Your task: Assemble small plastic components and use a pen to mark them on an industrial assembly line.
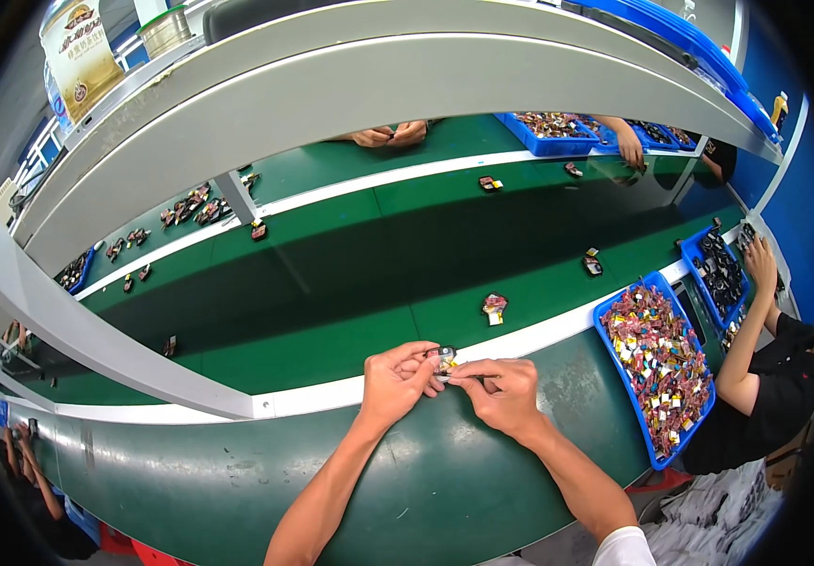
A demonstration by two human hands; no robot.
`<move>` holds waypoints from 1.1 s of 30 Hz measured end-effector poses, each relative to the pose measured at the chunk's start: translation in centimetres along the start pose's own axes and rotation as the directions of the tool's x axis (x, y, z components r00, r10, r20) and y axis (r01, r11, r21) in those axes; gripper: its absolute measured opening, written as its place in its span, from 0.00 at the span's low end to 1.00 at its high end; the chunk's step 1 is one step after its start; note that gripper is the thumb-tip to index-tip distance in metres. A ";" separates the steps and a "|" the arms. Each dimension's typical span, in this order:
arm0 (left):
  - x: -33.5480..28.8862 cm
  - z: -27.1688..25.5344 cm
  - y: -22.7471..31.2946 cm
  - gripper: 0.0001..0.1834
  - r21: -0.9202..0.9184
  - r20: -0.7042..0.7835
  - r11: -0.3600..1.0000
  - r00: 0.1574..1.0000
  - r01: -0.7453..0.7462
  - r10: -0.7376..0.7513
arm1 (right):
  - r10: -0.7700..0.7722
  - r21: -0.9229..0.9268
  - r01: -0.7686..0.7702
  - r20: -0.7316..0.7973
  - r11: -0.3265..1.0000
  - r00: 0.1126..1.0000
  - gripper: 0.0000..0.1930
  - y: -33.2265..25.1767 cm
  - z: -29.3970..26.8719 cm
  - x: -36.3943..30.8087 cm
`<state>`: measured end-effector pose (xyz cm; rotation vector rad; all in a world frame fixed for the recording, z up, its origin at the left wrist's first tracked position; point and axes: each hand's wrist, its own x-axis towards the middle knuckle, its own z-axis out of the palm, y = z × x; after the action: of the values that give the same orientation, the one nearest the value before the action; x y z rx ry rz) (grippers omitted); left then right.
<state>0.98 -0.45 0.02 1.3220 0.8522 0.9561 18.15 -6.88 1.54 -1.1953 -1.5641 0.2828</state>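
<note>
Over the near edge of the green belt, my left hand [393, 382] is closed around a small black-cased electronic unit [445, 354] with a yellow and whitish patch. From the other side my right hand [507, 391] reaches in, its fingers pinched on a thin dark tool [490, 384]. That tool's front end meets the lower part of the unit, where my fingers partly hide it. The two hands almost touch. Beyond them, a small unit with red wires and a white label [495, 308] lies on the conveyor belt [350, 325].
Right of me a blue tray [654, 457] holds many red-wired, labelled parts. Behind it stands a blue tray of black parts [716, 274], beside a co-worker's arm [745, 344]. A grey metal beam [331, 90] crosses overhead. Across the belt are other people's hands [393, 135].
</note>
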 end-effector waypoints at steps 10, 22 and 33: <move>0.2 0.4 -0.1 0.09 0.098 -0.094 0.995 0.995 0.022 -0.013 | -0.153 0.014 0.154 -0.049 0.988 0.987 0.08 0.7 -0.1 -0.2; 4.6 -11.0 2.5 0.08 0.938 -0.326 0.277 0.792 0.207 0.515 | 0.111 0.101 -0.089 -0.245 0.991 0.963 0.07 1.9 -0.2 -0.5; 11.1 3.7 2.1 0.10 0.696 0.299 0.633 0.939 -0.338 0.172 | 0.044 0.115 0.016 -0.497 0.993 0.867 0.05 3.7 -0.4 0.1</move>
<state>8.52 8.37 2.72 2.2726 0.9449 0.6654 20.48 -5.25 -0.79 -1.0817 -1.0698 0.0592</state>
